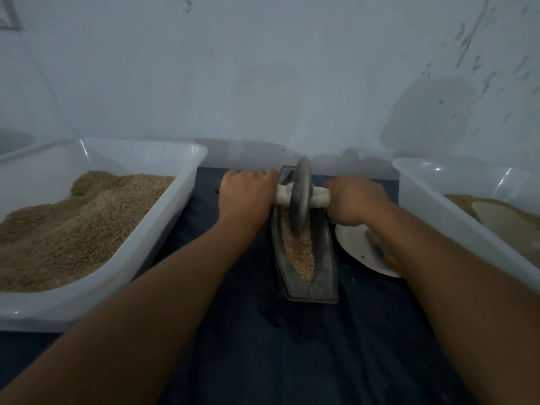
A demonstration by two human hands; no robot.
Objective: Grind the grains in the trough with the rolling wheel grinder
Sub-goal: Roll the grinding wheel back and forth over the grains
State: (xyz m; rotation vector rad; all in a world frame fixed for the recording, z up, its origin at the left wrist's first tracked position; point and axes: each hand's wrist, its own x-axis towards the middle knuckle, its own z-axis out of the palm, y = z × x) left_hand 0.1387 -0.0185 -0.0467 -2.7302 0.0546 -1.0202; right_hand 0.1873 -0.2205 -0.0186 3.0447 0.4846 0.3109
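Two bare arms reach in from the bottom. No sleeves show. The left hand (247, 194) and the right hand (355, 200) have no gloves, rings, or watch. The arms look long and smooth.

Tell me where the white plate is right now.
In the head view, the white plate lies on the dark cloth, right of the trough, partly under the right forearm.

dim, bluish light is filling the view; soft shadows are lying on the wall (292, 68), small glints are showing on the tub rims (193, 149), and wide-angle bending is curving the edges.
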